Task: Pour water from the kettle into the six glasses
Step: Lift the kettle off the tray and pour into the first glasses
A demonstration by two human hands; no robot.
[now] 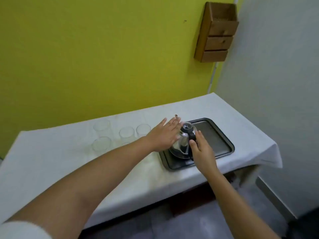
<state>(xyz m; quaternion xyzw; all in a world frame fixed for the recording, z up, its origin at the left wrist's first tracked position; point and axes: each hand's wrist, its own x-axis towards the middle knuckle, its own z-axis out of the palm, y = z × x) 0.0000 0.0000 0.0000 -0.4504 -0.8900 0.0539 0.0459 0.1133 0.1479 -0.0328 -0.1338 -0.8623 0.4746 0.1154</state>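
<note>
We see a worktop [69, 163] set against the wall, its right end near a corner of the room. On its right half lies a tray [215, 135], and the kettle [183, 145] stands on the tray's left part, leaving the right part bare. To the left of the tray, glasses [126, 133] stand on the worktop in a loose cluster, some nearer the wall, some nearer us. Our left hand [164, 135] lies against the kettle's left side, between the kettle and the glasses. Our right hand [203, 152] is at the kettle's handle, on its right. A wooden holder [217, 31] hangs on the wall above the worktop's right end.
</note>
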